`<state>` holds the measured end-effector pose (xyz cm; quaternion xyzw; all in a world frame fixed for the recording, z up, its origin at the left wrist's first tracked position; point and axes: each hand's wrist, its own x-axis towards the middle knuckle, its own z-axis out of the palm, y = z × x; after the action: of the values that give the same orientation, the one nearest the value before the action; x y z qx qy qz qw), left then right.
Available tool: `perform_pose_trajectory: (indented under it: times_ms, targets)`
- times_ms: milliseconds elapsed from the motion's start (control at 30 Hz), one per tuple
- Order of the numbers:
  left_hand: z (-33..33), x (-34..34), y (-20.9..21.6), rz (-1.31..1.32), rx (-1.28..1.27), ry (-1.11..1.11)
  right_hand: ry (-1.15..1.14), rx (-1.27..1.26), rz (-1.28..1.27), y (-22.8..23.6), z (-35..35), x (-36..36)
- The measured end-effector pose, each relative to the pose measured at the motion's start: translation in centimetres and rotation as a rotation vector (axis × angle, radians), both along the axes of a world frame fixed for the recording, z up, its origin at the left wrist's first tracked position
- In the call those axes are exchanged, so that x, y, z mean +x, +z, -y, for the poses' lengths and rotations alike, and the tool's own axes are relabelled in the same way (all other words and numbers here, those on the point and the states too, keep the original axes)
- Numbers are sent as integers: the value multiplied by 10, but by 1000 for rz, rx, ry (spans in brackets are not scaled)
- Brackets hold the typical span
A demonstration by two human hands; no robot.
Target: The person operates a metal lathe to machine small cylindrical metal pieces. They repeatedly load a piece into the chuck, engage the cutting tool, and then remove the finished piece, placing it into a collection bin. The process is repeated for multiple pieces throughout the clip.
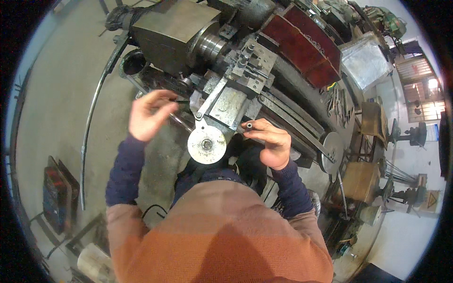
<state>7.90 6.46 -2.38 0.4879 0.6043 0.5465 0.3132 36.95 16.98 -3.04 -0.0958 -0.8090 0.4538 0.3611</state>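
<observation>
My left hand is slightly smeared by motion, left of the lathe's carriage. Its thumb and curved fingers are apart, with nothing visible between them, close to a shiny lever rod. My right hand pinches a small metal tube, its round hollow end facing up, just right of the cross slide. Between the hands sits a round pale metal disc at the near end of the slide. Beyond it is the tool post, and the chuck end juts from the boxy headstock.
A long bent metal bar runs down the left side. A dark red box-like tray stands behind the lathe, with loose tools to its right. A round handwheel is at the right. A red and black case rests on the floor.
</observation>
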Motion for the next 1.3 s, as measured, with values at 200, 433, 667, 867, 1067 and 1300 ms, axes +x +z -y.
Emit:
perform_pose_trajectory:
  times_ms: [200, 433, 667, 867, 1067, 1300]
  targets:
    - [55, -113, -4, -290, -37, 482, 24, 78, 38, 14, -16, -11]
    - [143, -220, -47, -744, -346, 494, -117, 585, 241, 54, -88, -69]
    - [165, -201, -75, -685, -564, 426, -229, 782, 849, 27, -144, -140]
    - [155, -197, -73, -762, -591, 461, -265, 645, 1014, 16, -161, -153]
    - [148, -197, -71, -961, -760, 549, -167, 630, 972, 25, -158, -158]
    - [121, -209, -55, -1188, -1042, 614, -205, 636, 887, 18, -158, -152]
